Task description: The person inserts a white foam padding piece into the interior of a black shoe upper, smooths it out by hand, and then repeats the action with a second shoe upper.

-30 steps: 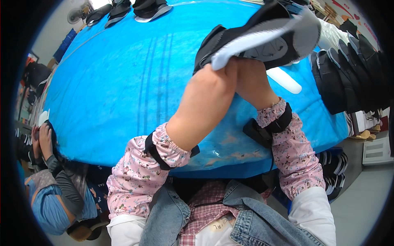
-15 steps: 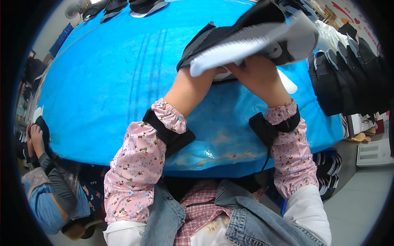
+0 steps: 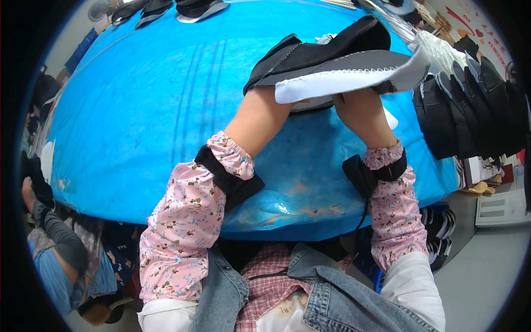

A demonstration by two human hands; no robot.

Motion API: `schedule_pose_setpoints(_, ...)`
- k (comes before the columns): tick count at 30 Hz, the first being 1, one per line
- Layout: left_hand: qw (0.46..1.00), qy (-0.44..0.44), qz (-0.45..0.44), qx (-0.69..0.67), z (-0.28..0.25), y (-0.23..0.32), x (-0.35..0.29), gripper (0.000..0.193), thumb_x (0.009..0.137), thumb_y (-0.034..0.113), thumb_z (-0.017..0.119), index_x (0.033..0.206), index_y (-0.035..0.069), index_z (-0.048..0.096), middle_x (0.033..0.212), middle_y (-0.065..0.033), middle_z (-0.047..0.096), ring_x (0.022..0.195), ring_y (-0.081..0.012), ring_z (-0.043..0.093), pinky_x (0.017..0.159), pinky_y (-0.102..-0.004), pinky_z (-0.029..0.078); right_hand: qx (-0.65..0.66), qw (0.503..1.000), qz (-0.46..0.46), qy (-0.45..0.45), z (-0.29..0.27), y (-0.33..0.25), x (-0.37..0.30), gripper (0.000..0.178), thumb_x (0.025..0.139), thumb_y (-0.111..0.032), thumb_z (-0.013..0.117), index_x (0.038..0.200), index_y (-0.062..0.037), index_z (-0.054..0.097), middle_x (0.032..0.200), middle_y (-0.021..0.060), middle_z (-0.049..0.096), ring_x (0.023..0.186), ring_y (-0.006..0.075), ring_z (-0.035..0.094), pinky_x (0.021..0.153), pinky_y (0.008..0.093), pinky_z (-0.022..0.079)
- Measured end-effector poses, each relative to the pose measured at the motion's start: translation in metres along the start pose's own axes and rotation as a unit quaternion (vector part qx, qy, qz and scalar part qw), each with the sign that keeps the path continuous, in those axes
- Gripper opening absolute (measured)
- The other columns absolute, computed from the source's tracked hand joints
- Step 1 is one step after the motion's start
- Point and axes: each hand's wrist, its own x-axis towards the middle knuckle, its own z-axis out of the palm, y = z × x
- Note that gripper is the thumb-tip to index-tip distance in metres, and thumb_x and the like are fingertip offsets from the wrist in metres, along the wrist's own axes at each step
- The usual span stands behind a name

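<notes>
Left hand [image 3: 266, 102] and right hand [image 3: 354, 104], partly hidden, grip the shoe upper [image 3: 326, 54] (probably light, floppy; best supported from beneath).

Blue-covered table [image 3: 127, 138] across the middle
Grey floor [image 3: 487, 271] at right, red-decorated wall [image 3: 474, 25] beyond, probably a fan [image 3: 98, 9] upper left

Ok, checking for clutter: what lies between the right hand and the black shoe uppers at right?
In the head view, a partly hidden white piece on the blue table cover.
</notes>
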Motion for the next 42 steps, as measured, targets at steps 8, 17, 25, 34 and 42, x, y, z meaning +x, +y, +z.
schedule_pose_setpoints(8, 0.990, 0.075, 0.102, 0.060, 0.004, 0.010, 0.013, 0.022, 0.078, 0.014, 0.063, 0.095, 0.001, 0.062, 0.083, -0.0154, 0.064, 0.075, -0.0332, 0.060, 0.067, -0.0358, 0.049, -0.078, 0.993, -0.077, 0.036, 0.028, 0.019, -0.021, 0.017, 0.074, -0.009, 0.055, 0.089, -0.0034, 0.059, 0.084, 0.0143, 0.058, 0.081, 0.0304, 0.057, 0.075, 0.0402, 0.045)
schedule_pose_setpoints(17, 0.999, 0.005, 0.031, 0.044, 0.014, 0.000, 0.015, 0.037, 0.075, 0.017, 0.068, 0.105, 0.001, 0.055, 0.098, -0.0163, 0.060, 0.083, -0.0327, 0.059, 0.072, -0.0345, 0.048, -0.004, 0.999, -0.029, -0.033, 0.016, 0.019, -0.017, 0.028, 0.082, -0.023, 0.053, 0.064, -0.0022, 0.060, 0.059, 0.0156, 0.057, 0.057, 0.0329, 0.058, 0.055, 0.0417, 0.047)
schedule_pose_setpoints(25, 0.978, -0.054, -0.065, -0.188, -0.007, -0.036, 0.001, 0.037, 0.081, 0.006, 0.063, 0.113, -0.001, 0.046, 0.116, -0.0133, 0.055, 0.107, -0.0215, 0.054, 0.090, -0.0319, 0.044, 0.288, 0.912, 0.254, -0.146, -0.004, -0.014, 0.002, 0.049, 0.080, -0.048, 0.058, 0.070, 0.0003, 0.062, 0.059, 0.0153, 0.057, 0.056, 0.0331, 0.057, 0.056, 0.0407, 0.043)
schedule_pose_setpoints(34, 0.992, -0.024, -0.108, -0.063, -0.016, -0.043, -0.021, 0.040, 0.082, 0.010, 0.061, 0.117, -0.002, 0.046, 0.105, -0.0155, 0.054, 0.094, -0.0242, 0.056, 0.082, -0.0332, 0.043, 0.005, 0.988, 0.053, -0.142, 0.006, -0.058, 0.053, 0.005, 0.066, -0.009, 0.062, 0.066, -0.0043, 0.064, 0.069, 0.0140, 0.063, 0.064, 0.0301, 0.063, 0.056, 0.0375, 0.050)
schedule_pose_setpoints(42, 0.995, -0.032, -0.027, 0.085, -0.034, -0.056, -0.027, 0.039, 0.082, 0.013, 0.060, 0.117, -0.003, 0.050, 0.102, -0.0193, 0.052, 0.087, -0.0308, 0.054, 0.078, -0.0339, 0.043, -0.027, 0.984, -0.013, -0.178, 0.007, -0.071, 0.066, 0.002, 0.064, -0.005, 0.064, 0.065, -0.0061, 0.065, 0.068, 0.0111, 0.063, 0.066, 0.0261, 0.064, 0.056, 0.0340, 0.051)
